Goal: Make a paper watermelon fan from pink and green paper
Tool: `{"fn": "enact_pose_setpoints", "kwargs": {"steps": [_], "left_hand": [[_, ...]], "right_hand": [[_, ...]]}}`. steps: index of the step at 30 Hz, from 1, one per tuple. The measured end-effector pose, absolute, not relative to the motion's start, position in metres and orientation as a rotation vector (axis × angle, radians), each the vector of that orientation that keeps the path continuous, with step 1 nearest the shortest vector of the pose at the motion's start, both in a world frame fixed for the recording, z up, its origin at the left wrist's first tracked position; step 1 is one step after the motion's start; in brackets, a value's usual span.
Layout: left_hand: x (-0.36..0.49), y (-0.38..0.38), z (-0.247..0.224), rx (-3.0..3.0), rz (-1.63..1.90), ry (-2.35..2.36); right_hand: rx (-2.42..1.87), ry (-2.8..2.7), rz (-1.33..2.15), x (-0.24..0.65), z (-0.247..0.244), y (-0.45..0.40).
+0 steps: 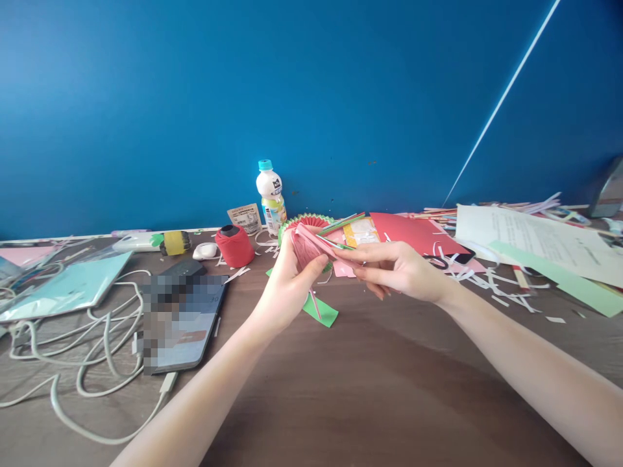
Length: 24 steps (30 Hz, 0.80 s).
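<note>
Desk: fingers hold pink bundle; screen: perhaps "30".

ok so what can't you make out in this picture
All in the head view:
- Pink bundle: partly covered by the left hand.
- Right hand: its own fingers hide exactly what it grips.
- Pleated paper: lower part behind the bundle and left hand.
- Tablet: screen partly masked by blurred squares.
- Printed sheet: text too small.
- Object far right: cut off by the edge.

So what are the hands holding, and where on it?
A pink bundle: the left hand grips its left side, and the right hand pinches its right end.
</note>
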<state>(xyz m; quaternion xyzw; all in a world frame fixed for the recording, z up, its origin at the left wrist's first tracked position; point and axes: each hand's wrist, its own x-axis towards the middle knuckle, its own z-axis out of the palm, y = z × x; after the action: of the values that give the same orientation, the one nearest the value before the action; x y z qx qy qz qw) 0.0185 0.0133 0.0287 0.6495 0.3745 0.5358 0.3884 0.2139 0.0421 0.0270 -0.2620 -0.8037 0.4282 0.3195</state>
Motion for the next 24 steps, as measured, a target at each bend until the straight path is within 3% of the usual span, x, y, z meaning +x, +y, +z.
{"fn": "enact_pose_setpoints", "kwargs": {"steps": [24], "left_hand": [[0.02, 0.019, 0.023, 1.39, 1.412, 0.774]], "right_hand": [[-0.704, -2.072, 1.164, 0.202, 0.017, 0.037]]}}
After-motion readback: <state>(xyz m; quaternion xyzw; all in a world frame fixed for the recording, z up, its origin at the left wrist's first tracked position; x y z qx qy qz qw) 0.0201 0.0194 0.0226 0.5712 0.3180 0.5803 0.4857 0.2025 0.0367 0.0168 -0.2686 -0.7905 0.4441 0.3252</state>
